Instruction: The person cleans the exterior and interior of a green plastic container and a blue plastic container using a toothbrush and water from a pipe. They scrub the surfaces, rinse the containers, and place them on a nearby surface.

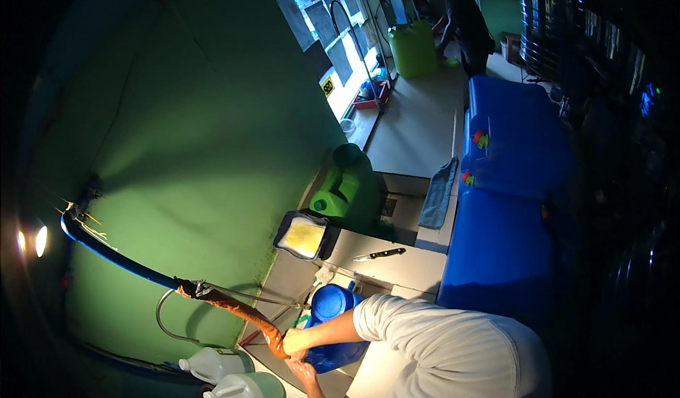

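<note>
An orange-brown flexible sleeve (244,311), wet near its lower end, hangs from a blue-black hose (122,259) and is tied on with wire. My right hand (295,341) grips the sleeve's lower end; my arm in a pale sleeve reaches in from the right. Just below it is my left hand (303,371), wet and partly hidden, so its finger closure is unclear. Both hands are beside a blue plastic jerrycan (340,353) in a tiled basin. A thin grey tube (249,296) runs from the hose joint towards the jerrycan.
A knife (380,254) lies on the tiled ledge beside a dark tub (330,241) holding a yellow-and-white block. Green jerrycans (332,199) stand beyond. Large blue jerrycans (499,249) line the right; white jugs (218,365) stand lower left. A blue cloth (439,196) hangs nearby. A person (467,21) works farther back.
</note>
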Available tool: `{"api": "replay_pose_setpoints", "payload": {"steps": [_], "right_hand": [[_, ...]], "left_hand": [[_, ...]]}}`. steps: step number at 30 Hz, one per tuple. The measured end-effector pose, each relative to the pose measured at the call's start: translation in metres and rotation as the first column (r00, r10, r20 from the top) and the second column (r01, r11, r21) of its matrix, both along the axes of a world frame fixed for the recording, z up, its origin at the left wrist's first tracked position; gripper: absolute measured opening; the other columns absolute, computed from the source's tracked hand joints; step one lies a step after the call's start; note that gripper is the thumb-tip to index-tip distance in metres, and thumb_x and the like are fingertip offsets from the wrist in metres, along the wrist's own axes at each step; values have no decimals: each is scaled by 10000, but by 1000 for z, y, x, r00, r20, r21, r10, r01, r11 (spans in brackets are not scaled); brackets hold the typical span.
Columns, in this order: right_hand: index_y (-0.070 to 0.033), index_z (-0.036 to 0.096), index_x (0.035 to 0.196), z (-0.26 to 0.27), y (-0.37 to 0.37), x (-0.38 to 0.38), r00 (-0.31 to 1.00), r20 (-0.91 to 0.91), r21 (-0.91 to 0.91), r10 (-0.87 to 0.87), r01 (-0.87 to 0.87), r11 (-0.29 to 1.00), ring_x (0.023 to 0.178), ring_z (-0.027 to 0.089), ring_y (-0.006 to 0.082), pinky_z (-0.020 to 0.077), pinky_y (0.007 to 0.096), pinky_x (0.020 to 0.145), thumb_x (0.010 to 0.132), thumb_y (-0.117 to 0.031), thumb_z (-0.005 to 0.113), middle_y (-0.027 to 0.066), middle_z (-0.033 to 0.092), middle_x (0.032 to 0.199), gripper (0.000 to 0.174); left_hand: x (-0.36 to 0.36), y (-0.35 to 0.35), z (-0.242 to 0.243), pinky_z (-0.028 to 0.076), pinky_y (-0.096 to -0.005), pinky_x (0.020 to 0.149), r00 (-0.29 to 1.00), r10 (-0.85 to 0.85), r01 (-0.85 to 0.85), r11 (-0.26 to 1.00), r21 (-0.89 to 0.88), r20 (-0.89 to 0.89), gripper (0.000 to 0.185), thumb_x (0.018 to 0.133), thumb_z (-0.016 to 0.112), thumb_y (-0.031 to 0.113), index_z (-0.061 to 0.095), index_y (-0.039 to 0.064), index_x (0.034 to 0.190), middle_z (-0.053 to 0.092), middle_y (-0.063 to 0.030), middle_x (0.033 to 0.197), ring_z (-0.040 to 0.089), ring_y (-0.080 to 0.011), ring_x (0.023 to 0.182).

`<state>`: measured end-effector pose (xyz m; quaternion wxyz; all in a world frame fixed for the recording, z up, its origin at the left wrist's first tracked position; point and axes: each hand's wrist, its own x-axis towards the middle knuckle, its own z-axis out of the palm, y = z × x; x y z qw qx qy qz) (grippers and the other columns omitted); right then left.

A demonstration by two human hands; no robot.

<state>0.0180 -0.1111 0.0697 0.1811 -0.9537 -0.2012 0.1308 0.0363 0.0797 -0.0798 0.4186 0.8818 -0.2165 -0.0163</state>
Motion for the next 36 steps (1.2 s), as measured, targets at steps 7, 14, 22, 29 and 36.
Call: {"api": "replay_pose_setpoints", "payload": {"steps": [7,14,22,29,36], "right_hand": [[22,672,635,-64,-67,-24,870,92,392,-484,415,821,647,667,421,547,487,632,843,-531,597,232,645,635,596],[71,680,671,-83,-69,-25,799,136,563,-586,424,709,640,678,410,554,467,612,791,-515,700,257,638,632,598],[-16,700,816,-41,-55,-27,854,145,540,-500,355,763,826,667,420,525,496,761,808,-517,675,221,669,802,501],[-69,753,915,-19,-150,37,958,-135,10,-253,257,966,965,691,382,547,480,846,650,-336,793,192,719,917,378],[-146,559,1328,-95,-291,99,537,561,280,-630,593,755,1237,453,363,346,539,1034,679,-146,693,142,496,1347,662]], "left_hand": [[-4,5,18,422,-521,952,931,292,-212,921,326,-218,555,1041,437,471,534,-14,1292,579,-272,1189,530,-442,1125],[-11,19,52,479,-351,883,976,-83,101,991,84,-202,460,957,644,123,498,26,1383,569,-129,1215,556,-216,1066],[-1,-80,68,506,-420,932,916,-399,391,908,152,29,452,811,800,210,635,47,1199,654,-153,1166,637,-287,1051],[-5,-122,77,515,-524,681,960,-280,219,712,667,-16,626,810,667,653,669,27,829,677,-262,766,665,-462,750],[-19,-133,103,504,-505,633,973,-232,185,764,618,-4,647,775,693,676,610,37,713,649,-228,655,656,-430,661]]}}
